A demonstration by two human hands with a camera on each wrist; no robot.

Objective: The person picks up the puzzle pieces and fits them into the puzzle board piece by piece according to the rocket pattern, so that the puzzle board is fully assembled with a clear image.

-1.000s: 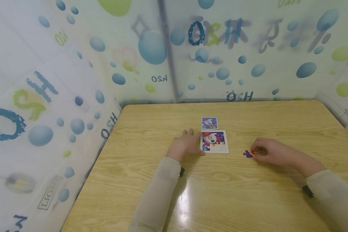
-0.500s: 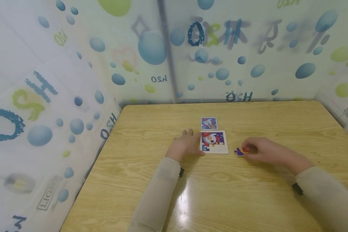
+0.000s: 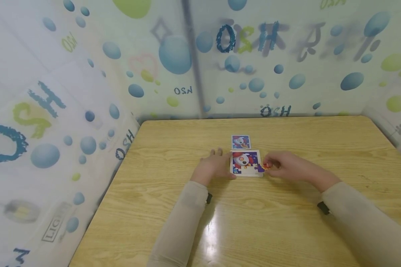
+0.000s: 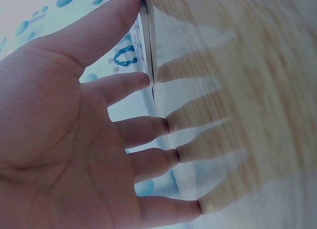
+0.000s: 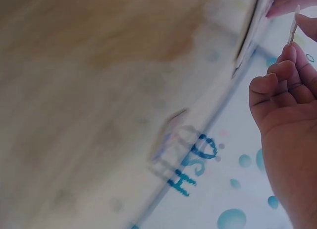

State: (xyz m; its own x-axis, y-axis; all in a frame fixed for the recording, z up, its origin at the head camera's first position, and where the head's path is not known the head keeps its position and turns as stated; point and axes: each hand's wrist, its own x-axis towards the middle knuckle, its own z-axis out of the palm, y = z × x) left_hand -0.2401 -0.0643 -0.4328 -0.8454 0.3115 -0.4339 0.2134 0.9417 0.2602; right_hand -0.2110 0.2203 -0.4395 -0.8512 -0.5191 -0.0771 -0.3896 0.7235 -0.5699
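A jigsaw puzzle in a white-bordered tray (image 3: pixel 261 157) lies flat on the table, with a red, white and purple cartoon picture partly filled in. Bare pale spaces show along its lower right. My left hand (image 3: pixel 215 165) rests at the tray's left edge; in the left wrist view its spread fingers (image 4: pixel 143 132) touch the tabletop. Between thumb and fingers, my right hand (image 3: pixel 289 167) pinches a purple and orange puzzle piece (image 3: pixel 261 168) over the tray's right border. The right wrist view shows that piece edge-on as a thin slip (image 5: pixel 293 29).
Directly behind the tray lies a small square picture card (image 3: pixel 241 142) with a similar cartoon. The wooden table (image 3: pixel 270 218) reaches back to a wall curtain (image 3: pixel 220 81) printed with bubbles and letters.
My right hand has carried the puzzle piece leftward across the table, from well right of the tray to its right border. The left hand stays in place beside the tray.
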